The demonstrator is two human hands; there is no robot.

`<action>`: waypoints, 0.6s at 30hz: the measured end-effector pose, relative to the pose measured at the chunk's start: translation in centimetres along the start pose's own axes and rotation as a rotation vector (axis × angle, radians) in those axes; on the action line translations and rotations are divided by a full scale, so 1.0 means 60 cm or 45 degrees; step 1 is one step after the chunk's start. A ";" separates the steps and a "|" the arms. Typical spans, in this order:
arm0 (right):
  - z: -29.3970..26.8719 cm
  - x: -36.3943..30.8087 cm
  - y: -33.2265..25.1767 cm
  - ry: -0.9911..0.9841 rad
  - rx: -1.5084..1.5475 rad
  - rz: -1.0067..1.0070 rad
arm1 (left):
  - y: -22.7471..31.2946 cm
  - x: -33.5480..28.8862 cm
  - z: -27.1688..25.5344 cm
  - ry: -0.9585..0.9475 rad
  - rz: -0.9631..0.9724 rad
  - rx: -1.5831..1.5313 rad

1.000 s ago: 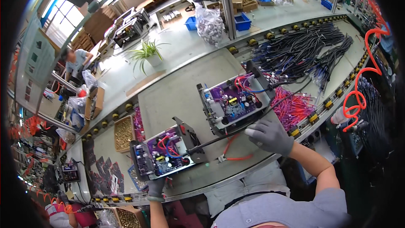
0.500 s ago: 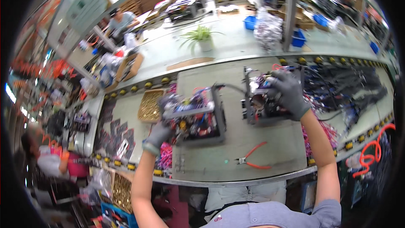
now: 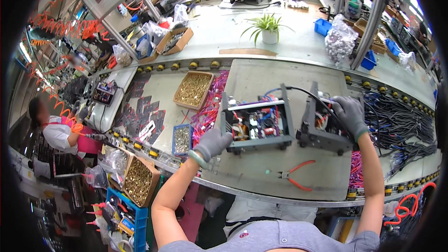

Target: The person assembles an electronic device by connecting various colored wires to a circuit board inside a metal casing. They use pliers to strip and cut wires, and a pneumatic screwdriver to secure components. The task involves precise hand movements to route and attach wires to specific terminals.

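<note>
Two dark box-shaped electrical units with open metal frames stand on the grey mat. The left unit (image 3: 258,145) shows its wiring, circuit boards and coloured parts through the open side. My left hand (image 3: 213,143), in a grey glove, grips its lower left corner, the thumb against the frame. The right unit (image 3: 323,137) stands at an angle close beside it. My gloved right hand (image 3: 349,114) is closed over the right unit's upper right part, its fingertips partly hidden. A black cable (image 3: 298,88) arches from the left unit toward the right one. Pliers with red handles (image 3: 298,176) lie open in front.
Brass-coloured small parts fill a tray (image 3: 175,94) at left, near a blue bin (image 3: 173,140) of screws. Pink wires (image 3: 212,107) run alongside. Black cables (image 3: 396,116) cover the right side. Beyond the rollers stands a potted plant (image 3: 269,36). Co-workers sit left and across.
The whole view has shifted and sharpened. The right unit has come nearer and turned, with my right hand now at its right side. The left unit has turned slightly, with my left hand still at it.
</note>
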State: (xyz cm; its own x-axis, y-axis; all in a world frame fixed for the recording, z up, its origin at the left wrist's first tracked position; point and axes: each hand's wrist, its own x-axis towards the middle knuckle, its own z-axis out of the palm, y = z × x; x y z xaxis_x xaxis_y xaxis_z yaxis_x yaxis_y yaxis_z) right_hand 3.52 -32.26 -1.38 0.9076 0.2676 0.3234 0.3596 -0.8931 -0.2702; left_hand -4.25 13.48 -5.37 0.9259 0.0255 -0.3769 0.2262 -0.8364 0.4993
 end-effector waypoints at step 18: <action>-0.094 -0.224 0.111 0.018 0.782 0.250 | -0.295 -0.271 -0.068 1.022 -0.413 0.300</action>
State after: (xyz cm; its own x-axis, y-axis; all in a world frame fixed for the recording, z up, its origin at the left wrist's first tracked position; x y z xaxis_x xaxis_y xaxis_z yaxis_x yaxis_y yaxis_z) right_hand -7.49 -43.85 -2.40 0.9677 0.1119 0.2259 0.2494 -0.5543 -0.7940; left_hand -22.09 30.12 -4.92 0.7799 0.5816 0.2314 0.5277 -0.8097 0.2566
